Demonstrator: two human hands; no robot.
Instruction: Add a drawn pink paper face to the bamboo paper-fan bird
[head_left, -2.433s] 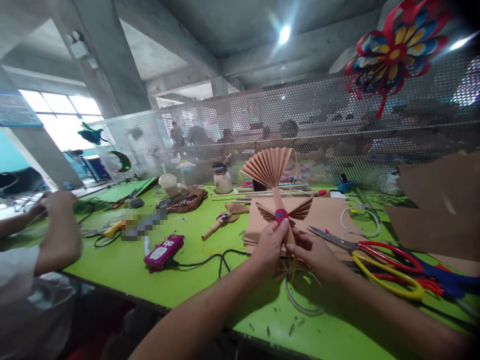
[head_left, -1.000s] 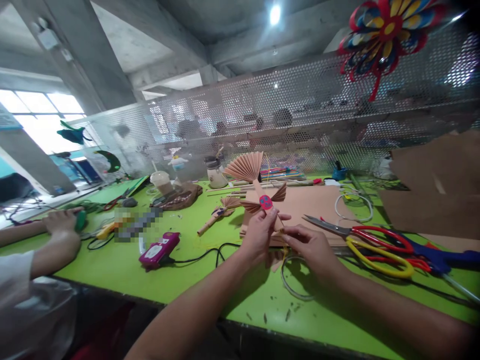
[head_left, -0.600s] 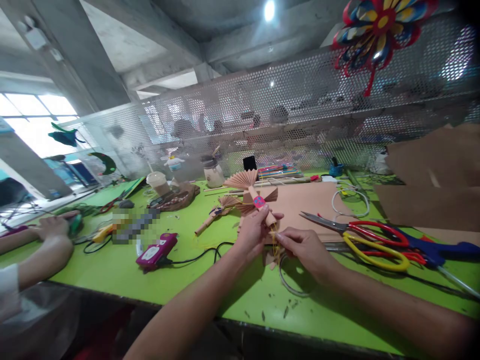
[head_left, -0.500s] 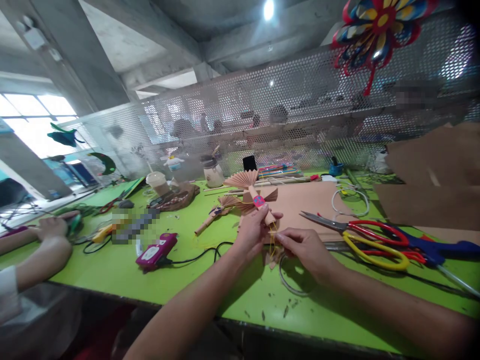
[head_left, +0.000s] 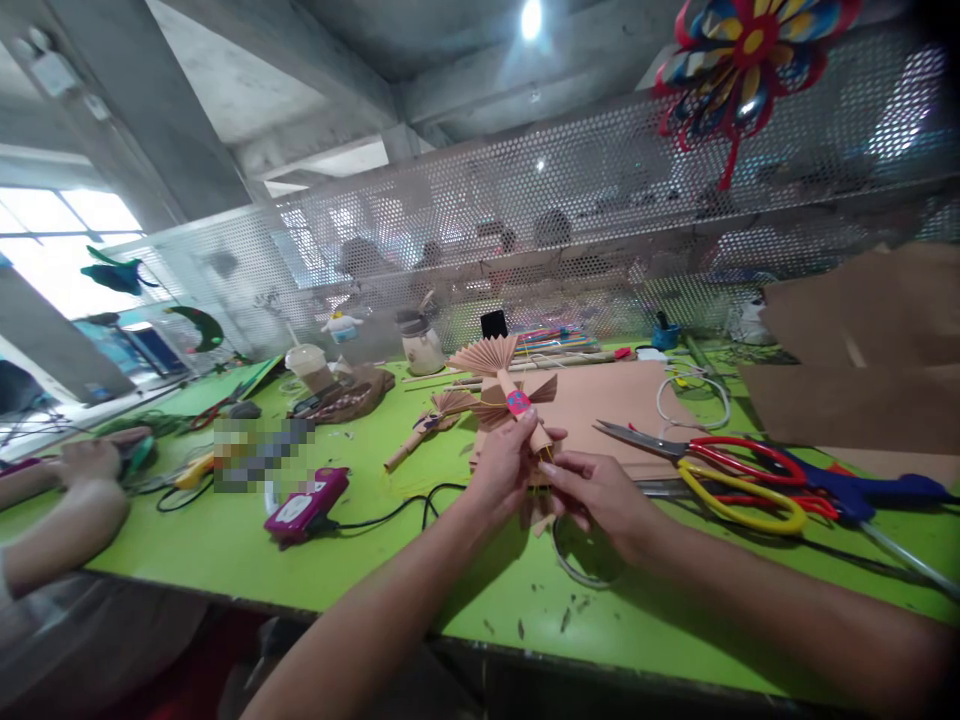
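My left hand (head_left: 510,462) is closed around the lower part of a brown paper figure (head_left: 536,430), a rolled tube with a pleated fan at its top and a pink and blue band round its middle. Yellow string (head_left: 546,456) hangs from the tube's lower end. My right hand (head_left: 592,490) pinches this string close to the tube, thumb and forefinger together. A second paper figure (head_left: 420,438) of the same kind lies on the green table, left of the one I hold.
Scissors with red and yellow handles (head_left: 742,465) and a blue-handled tool (head_left: 862,490) lie at right. Brown paper sheets (head_left: 615,400) are behind my hands. A purple device (head_left: 307,505) with a black cable sits left. Another person's arm (head_left: 75,510) rests at far left.
My right hand has moved up the string, closer to the tube's lower end. My left hand keeps its hold on the paper figure. The whole view has shifted slightly.
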